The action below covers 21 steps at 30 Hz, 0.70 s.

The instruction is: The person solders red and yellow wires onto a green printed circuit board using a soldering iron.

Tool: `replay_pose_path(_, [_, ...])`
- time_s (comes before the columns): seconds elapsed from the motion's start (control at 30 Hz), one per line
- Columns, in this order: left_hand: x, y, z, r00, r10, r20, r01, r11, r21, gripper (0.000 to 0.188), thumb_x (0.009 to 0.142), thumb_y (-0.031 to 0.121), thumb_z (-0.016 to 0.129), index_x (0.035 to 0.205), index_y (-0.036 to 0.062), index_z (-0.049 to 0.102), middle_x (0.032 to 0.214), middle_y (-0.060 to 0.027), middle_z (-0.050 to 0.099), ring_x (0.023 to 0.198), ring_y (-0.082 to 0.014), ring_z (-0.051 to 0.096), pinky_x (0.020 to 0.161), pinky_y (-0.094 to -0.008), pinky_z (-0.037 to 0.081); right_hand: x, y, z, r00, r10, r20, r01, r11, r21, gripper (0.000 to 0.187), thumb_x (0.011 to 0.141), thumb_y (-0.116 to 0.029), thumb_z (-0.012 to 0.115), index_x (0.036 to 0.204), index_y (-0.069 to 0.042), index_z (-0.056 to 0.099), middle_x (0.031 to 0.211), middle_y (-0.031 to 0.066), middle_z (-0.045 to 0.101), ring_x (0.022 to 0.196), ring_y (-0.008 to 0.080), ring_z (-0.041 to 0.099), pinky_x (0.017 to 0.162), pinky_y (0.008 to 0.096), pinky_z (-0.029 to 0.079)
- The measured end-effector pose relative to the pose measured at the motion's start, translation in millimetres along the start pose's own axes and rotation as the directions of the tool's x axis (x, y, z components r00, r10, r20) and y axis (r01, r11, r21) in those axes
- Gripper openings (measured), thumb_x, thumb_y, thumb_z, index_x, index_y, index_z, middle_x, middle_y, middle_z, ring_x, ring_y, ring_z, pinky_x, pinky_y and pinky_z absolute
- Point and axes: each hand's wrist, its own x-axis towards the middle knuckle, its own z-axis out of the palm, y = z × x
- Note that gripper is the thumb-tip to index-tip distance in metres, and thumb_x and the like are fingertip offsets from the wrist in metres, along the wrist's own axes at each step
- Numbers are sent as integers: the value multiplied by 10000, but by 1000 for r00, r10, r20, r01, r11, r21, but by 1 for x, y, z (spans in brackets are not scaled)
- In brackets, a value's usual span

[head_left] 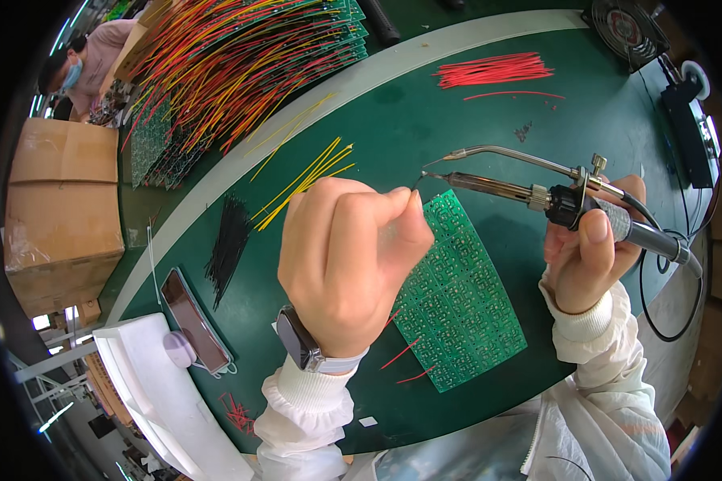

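Soldering iron (537, 192) w/ a thin feed tube above it is sitting in the right hand (590, 252), fingers wrapping tight round the grip, thumb lying on top; tip is pointing left, hovering just over the top corner of the green circuit board (457, 297). Left hand (345, 264) is closing into a loose fist, fingertips pinching what looks like a thin wire right at the iron's tip; wire itself too small to make out well. Watch (301, 341) is showing on the left wrist, white sleeves on both arms.

Board is lying flat on the dark green bench (425, 112), approx. centre, tilted diag., a few short red wire bits (405, 357) lying at its lower left edge. Yellow wires (305, 180) and a black wire bundle (229, 244) are resting left of the hands; red wire bundle (493, 70) is lying well apart at the far side. A big stack of boards w/ red and yellow leads (241, 64) is piling up far left. Phone (192, 321) and white foam tray (152, 385) are sitting near left; small fan (626, 32) far right corner. Cardboard boxes (60, 208) are standing beyond the bench's left edge, another person (84, 60) working behind them.
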Motion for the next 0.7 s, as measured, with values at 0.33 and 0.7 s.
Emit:
replay_pose_path(0.33, [0,2,1,1000,8,2,-8,999,33,235,624,-57,701,794,37,568,685,-55,510,583,-209,489,502,-300,380,0,2,0,998,-59,28,59,998,-3,332,797,-218,653,800,-32,378,539,68,506,387,99,474,396,207,377])
replay_pose_path(0.7, [3,0,-2,1000,5,-4,-5,997,77,258,597,-69,705,791,40,574,710,-56,521,592,-209,501,520,-301,393,0,2,-2,995,-81,54,83,996,-20,334,777,-176,669,805,-2,386,576,72,523,447,96,479,439,230,414])
